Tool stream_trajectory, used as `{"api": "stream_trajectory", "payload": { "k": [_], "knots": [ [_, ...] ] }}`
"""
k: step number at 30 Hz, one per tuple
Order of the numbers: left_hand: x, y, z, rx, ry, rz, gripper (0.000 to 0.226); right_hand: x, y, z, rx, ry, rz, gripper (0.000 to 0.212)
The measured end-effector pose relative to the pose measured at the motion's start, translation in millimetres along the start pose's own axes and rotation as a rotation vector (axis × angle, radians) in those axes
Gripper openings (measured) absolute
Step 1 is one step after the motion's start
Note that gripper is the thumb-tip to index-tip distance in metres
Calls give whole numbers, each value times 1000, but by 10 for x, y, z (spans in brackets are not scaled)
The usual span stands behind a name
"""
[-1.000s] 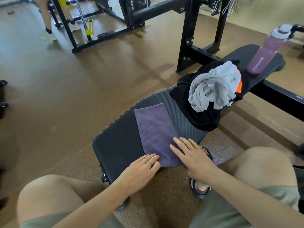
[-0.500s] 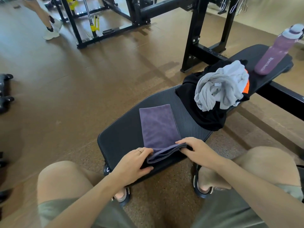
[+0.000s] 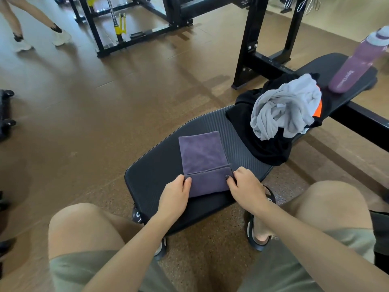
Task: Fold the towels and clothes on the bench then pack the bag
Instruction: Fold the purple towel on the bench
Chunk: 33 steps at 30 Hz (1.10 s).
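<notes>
A purple towel [image 3: 201, 157] lies on the near end of the black padded bench [image 3: 155, 169], its near edge folded up over itself into a short flap. My left hand [image 3: 175, 193] pinches the flap's left corner. My right hand [image 3: 245, 186] pinches its right corner. Further along the bench sits a crumpled heap: a grey garment [image 3: 284, 110] on top of a black garment [image 3: 267, 144], with a bit of orange cloth [image 3: 318, 109] showing. No bag is in view.
A purple water bottle [image 3: 355, 64] stands at the bench's far end. Black rack frames [image 3: 250, 39] rise behind the bench. Another person's legs [image 3: 35, 24] move at the top left. Dark equipment [image 3: 5, 114] sits at the left edge. My knees flank the bench end.
Both hands went from lying flat on the towel's near edge to gripping it and folding it up and away over the towel. The other person's legs walked further into view.
</notes>
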<state>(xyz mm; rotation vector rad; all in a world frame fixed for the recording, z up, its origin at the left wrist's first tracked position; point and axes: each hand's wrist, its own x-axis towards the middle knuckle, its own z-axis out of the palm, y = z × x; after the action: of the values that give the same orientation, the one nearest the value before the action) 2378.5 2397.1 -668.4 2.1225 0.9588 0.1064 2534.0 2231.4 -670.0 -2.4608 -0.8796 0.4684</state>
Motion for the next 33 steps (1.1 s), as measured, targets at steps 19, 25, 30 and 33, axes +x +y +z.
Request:
{"api": "stream_trajectory", "payload": {
  "k": [19, 25, 30, 33],
  "knots": [
    [177, -17, 122, 857, 194, 600, 41, 119, -1, 5, -542, 210, -617, 22],
    [206, -88, -20, 806, 64, 794, 30, 173, 74, -133, -584, -31, -722, 34],
    [158, -76, -89, 764, -18, 709, 56, 233, 107, -198, -604, -132, -668, 52],
    [189, -24, -78, 763, -29, 677, 40, 255, 40, -143, -451, -39, -622, 35]
  ]
}}
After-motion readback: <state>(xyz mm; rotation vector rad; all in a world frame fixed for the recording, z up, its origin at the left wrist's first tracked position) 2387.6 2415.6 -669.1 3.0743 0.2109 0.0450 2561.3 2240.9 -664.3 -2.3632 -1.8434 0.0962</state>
